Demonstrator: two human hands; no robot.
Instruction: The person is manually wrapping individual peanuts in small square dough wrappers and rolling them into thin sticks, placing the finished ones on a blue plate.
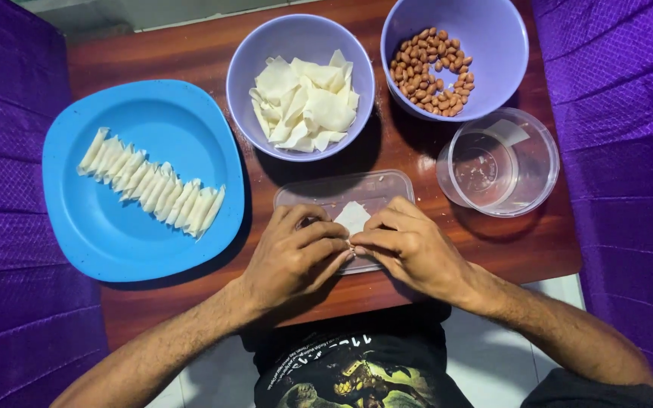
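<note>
My left hand [296,253] and my right hand [410,245] meet over a clear plastic lid [341,189] lying flat on the wooden table [190,53]. Between their fingertips they pinch a small white pastry wrapper [352,217], its upper corner sticking out past the fingers. What lies under the fingers is hidden. Just beyond the hands stands a lilac bowl [255,53] with several loose white wrappers [304,102].
A blue plate [107,227] at the left carries a row of several rolled wrappers [153,183]. At the far right a second lilac bowl [493,38] holds peanuts [430,69]. A clear round container [527,162] stands beside it. Purple cushions flank the table.
</note>
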